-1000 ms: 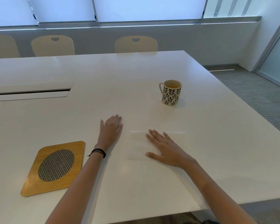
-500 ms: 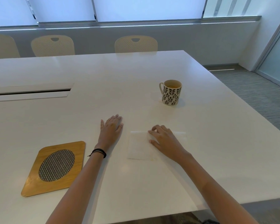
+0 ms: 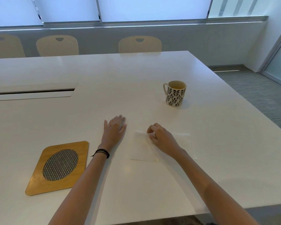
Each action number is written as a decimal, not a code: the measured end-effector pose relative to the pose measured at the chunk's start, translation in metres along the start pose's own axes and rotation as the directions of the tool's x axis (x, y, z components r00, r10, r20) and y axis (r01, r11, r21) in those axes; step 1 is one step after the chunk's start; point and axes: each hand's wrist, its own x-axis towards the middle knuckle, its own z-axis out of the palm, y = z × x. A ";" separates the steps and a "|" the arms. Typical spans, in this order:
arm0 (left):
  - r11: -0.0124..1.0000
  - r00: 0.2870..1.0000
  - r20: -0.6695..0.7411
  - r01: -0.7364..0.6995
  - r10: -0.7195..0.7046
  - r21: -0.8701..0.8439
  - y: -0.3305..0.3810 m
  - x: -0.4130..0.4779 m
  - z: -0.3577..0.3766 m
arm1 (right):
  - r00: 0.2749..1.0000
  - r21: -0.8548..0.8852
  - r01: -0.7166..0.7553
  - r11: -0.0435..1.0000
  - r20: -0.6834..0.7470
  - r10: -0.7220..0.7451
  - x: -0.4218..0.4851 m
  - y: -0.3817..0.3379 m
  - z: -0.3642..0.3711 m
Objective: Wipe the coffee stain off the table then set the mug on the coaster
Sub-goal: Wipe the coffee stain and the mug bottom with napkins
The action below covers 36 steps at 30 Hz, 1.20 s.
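- The napkin (image 3: 141, 146) is a thin white square sheet that lies flat on the white desk (image 3: 217, 143), near the front edge. It is almost the same colour as the desk, so its outline is faint. Its far left part is lifted into a small fold. No coffee stain can be made out on the desk surface.
- The mug (image 3: 175, 93) stands upright on the desk, well apart from the napkin and further from the person. It is cream-white with a pattern of dark leaves, its handle points to the left, and a light brown liquid is inside.
- The coaster (image 3: 39, 181) is a square wooden board with rounded corners and an oval woven insert in black and white. It lies flat at the left front of the desk, well apart from the mug.
- The right hand (image 3: 162, 138) rests on the napkin with the fingers curled, and the fingertips pinch the raised fold near the far edge of the sheet. The forearm reaches in from the lower right.
- The left hand (image 3: 114, 130) lies palm down on the bare desk, just beside the napkin's left side, with the fingers straight and close together. A dark band (image 3: 102, 152) is around this wrist.
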 end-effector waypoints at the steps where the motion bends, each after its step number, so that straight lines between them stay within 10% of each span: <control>1: 1.000 1.000 0.000 0.001 -0.001 0.001 0.000 0.000 0.000 | 1.000 0.018 0.000 1.000 -0.002 0.000 0.000 0.001 0.001; 19: 1.000 1.000 -0.008 0.005 -0.005 -0.023 -0.001 0.000 -0.001 | 0.988 0.509 -0.022 0.860 0.144 -0.060 -0.012 -0.010 0.006; 36: 0.638 0.991 0.129 0.120 -0.032 -0.761 -0.006 -0.012 -0.044 | 0.890 0.723 -0.083 0.686 0.364 -0.275 -0.025 -0.066 0.033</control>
